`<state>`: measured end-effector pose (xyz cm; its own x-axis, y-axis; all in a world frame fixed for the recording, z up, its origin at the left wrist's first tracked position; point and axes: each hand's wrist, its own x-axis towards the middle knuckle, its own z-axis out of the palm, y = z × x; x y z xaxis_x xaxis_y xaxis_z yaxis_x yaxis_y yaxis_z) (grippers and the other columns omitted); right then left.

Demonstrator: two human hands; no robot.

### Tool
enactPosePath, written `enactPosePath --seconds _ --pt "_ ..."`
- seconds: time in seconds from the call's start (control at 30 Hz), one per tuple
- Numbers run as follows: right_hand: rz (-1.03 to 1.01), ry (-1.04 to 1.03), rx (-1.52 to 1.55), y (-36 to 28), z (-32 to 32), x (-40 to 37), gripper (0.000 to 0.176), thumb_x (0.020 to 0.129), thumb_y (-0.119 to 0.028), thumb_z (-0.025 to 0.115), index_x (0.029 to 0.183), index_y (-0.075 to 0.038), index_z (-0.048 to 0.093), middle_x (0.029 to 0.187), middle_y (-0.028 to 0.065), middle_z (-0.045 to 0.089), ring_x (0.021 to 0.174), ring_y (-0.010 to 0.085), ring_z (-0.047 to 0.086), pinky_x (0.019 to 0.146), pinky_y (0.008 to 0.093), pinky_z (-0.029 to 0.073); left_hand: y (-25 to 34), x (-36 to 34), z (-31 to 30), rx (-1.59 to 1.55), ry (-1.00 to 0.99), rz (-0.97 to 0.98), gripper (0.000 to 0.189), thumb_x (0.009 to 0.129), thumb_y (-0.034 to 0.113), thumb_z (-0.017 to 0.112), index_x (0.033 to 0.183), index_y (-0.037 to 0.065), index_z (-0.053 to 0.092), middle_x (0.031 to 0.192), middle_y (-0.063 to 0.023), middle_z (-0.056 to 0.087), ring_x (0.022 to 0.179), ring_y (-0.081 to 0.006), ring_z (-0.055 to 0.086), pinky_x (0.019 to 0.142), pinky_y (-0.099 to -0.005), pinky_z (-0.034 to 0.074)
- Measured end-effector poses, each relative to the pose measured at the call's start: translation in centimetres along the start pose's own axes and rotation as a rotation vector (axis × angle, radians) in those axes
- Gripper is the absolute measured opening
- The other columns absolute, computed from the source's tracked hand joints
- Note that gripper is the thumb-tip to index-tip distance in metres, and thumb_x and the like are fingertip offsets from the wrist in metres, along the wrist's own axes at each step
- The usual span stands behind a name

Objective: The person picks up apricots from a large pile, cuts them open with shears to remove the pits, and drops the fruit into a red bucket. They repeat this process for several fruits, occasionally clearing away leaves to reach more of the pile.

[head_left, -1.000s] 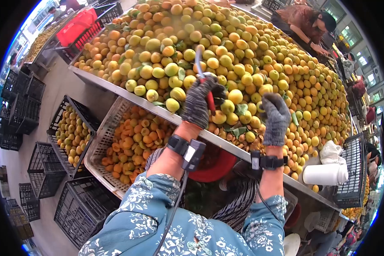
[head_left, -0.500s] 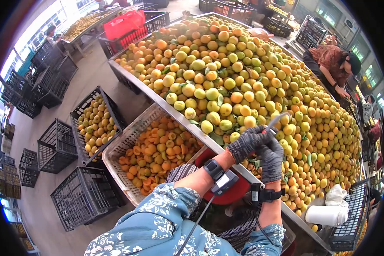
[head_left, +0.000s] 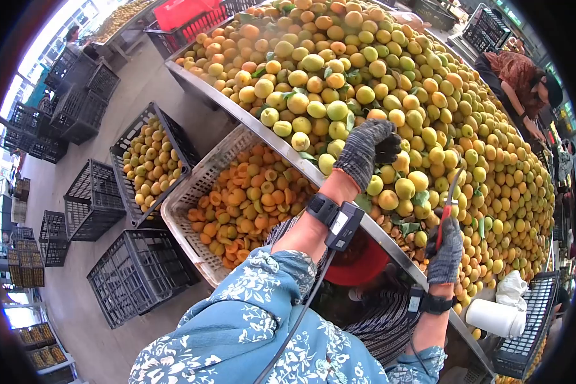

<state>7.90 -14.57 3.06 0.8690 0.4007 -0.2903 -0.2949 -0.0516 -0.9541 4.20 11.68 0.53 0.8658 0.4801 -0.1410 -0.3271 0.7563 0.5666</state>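
A gloved left hand (head_left: 365, 150) is resting on fruit (head_left: 339, 110) heaped on the table (head_left: 237, 115), fingers curled down, seemingly choosing. Whether it is gripping one cannot be told. The right hand (head_left: 446, 256) is clutching red-handled shears (head_left: 447, 205) at the heap's near edge.

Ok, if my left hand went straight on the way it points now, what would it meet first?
Most likely the heap of yellow fruit: the left hand curls over it, angled up and right, nothing between. Depth is hard to judge.
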Motion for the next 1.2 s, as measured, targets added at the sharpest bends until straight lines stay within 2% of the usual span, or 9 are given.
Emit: enactPosePath --seconds 0.13,0.43,0.73,0.8,0.87,1.0,1.07,1.1,1.2 --pt "-0.222 0.071 -0.157 -2.0 1.8 3.1 0.023 0.085 -0.015 0.063 0.104 -0.003 0.061 0.061 -0.0041 0.049 0.040 0.0033 0.037 0.036 0.0188 0.026 -1.8 1.2 -0.7 0.019 -0.041 -0.029 0.020 0.089 0.026 0.061 0.097 0.007 0.063 0.083 -0.0065 0.067 0.074 -0.0184 0.067 0.065 -0.0315 0.056" --pt "-0.188 0.145 0.012 -2.0 1.8 4.1 0.020 0.082 -0.018 0.069 0.095 -0.004 0.063 0.055 -0.0049 0.049 0.037 0.0037 0.038 0.034 0.0174 0.027 3.4 5.3 -2.1 0.295 -0.070 0.214 0.022 0.089 0.020 0.061 0.102 0.002 0.062 0.089 -0.0137 0.067 0.079 -0.0242 0.068 0.070 -0.0355 0.058" --pt "-0.166 0.293 0.216 0.2 -1.0 2.0 0.018 0.084 -0.014 0.066 0.098 -0.005 0.061 0.057 -0.0046 0.047 0.039 0.0052 0.041 0.035 0.0201 0.029 5.4 13.2 3.8 1.080 -0.298 0.191 0.023 0.090 0.016 0.060 0.108 0.002 0.062 0.101 -0.0053 0.062 0.094 -0.0148 0.064 0.078 -0.0285 0.055" --pt "-0.157 0.260 0.232 0.0 -2.3 1.0 0.020 0.083 -0.015 0.066 0.098 -0.003 0.061 0.059 -0.0038 0.048 0.040 0.0052 0.041 0.035 0.0200 0.031 5.3 14.7 5.3 0.890 -0.341 0.105 0.025 0.086 0.024 0.066 0.105 0.007 0.063 0.086 -0.0033 0.065 0.067 -0.0139 0.062 0.054 -0.0267 0.053" --pt "-0.159 0.263 0.281 -0.2 -2.9 -0.2 0.022 0.082 -0.015 0.067 0.098 -0.001 0.060 0.060 -0.0032 0.049 0.040 0.0056 0.042 0.035 0.0198 0.032 4.4 20.9 6.3 1.196 -0.263 0.012 0.025 0.086 0.028 0.064 0.100 0.008 0.066 0.088 -0.0015 0.064 0.076 -0.0124 0.063 0.061 -0.0274 0.055" --pt "-0.160 0.330 0.234 0.0 -4.5 -1.2 0.027 0.075 -0.010 0.070 0.099 0.000 0.062 0.073 -0.0003 0.058 0.047 0.0053 0.046 0.038 0.0186 0.035 2.6 23.8 10.4 1.435 -0.432 0.323 0.037 0.083 0.031 0.066 0.109 0.004 0.065 0.103 -0.0092 0.067 0.086 -0.0176 0.065 0.073 -0.0289 0.054" --pt "-0.145 0.335 0.287 -0.7 -4.8 -1.5 0.028 0.073 -0.008 0.071 0.099 -0.001 0.062 0.074 -0.0002 0.059 0.048 0.0053 0.047 0.038 0.0185 0.035 0.8 26.4 12.4 1.965 -0.616 0.746 0.044 0.082 0.034 0.066 0.112 0.002 0.064 0.111 -0.0144 0.065 0.097 -0.0239 0.064 0.084 -0.0322 0.050" --pt "-0.132 0.338 0.323 -1.0 -5.0 -1.6 0.029 0.071 -0.006 0.071 0.098 -0.001 0.063 0.076 0.0000 0.059 0.049 0.0052 0.048 0.038 0.0183 0.035 -0.3 26.6 12.9 1.694 -0.508 0.557 0.053 0.078 0.037 0.069 0.117 0.001 0.062 0.114 -0.0167 0.064 0.106 -0.0281 0.061 0.092 -0.0354 0.045" --pt "-0.058 0.368 0.408 -1.2 -5.8 -1.5 0.030 0.069 -0.005 0.071 0.098 -0.001 0.063 0.075 0.0001 0.059 0.048 0.0057 0.047 0.038 0.0182 0.036 -2.9 28.2 15.2 1.766 -0.505 0.630 0.063 0.075 0.039 0.072 0.123 0.001 0.057 0.120 -0.0183 0.061 0.111 -0.0289 0.058 0.095 -0.0355 0.044"
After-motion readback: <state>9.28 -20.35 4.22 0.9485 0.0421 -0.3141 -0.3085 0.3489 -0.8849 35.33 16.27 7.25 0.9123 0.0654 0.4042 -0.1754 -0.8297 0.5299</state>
